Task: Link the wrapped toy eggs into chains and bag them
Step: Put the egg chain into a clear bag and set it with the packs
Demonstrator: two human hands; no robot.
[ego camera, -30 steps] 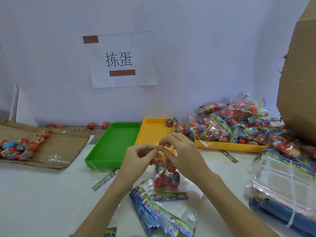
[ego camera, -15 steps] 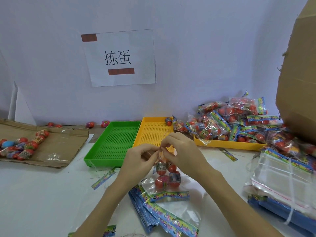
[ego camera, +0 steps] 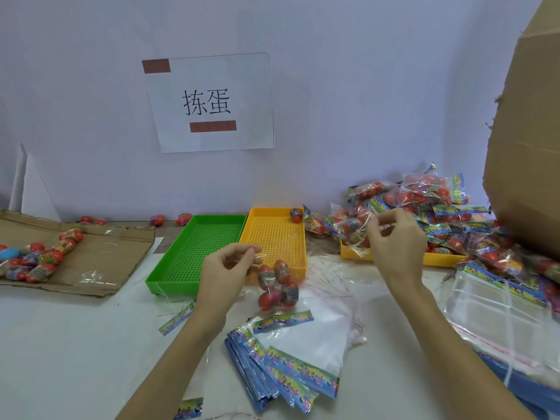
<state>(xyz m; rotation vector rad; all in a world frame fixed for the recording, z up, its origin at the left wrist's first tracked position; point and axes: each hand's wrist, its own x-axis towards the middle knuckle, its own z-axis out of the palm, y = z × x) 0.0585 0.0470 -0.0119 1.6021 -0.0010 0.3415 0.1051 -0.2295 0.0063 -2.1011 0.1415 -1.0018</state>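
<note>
While finished bags [ego camera: 424,204] are piling up far right, the left hand [ego camera: 225,269] is pinching a filled bag of eggs [ego camera: 277,287] by its top. The right hand [ego camera: 394,237] is pinching what is probably a peeled seal strip; loose eggs [ego camera: 39,256] are waiting far left.

Pale wall [ego camera: 348,86], white table [ego camera: 60,359]

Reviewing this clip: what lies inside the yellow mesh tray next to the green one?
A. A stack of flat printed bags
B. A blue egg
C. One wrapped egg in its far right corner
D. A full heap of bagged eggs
C: the yellow tray holds a single wrapped egg in its far right corner, while the green tray beside it shows only bare mesh.
</note>
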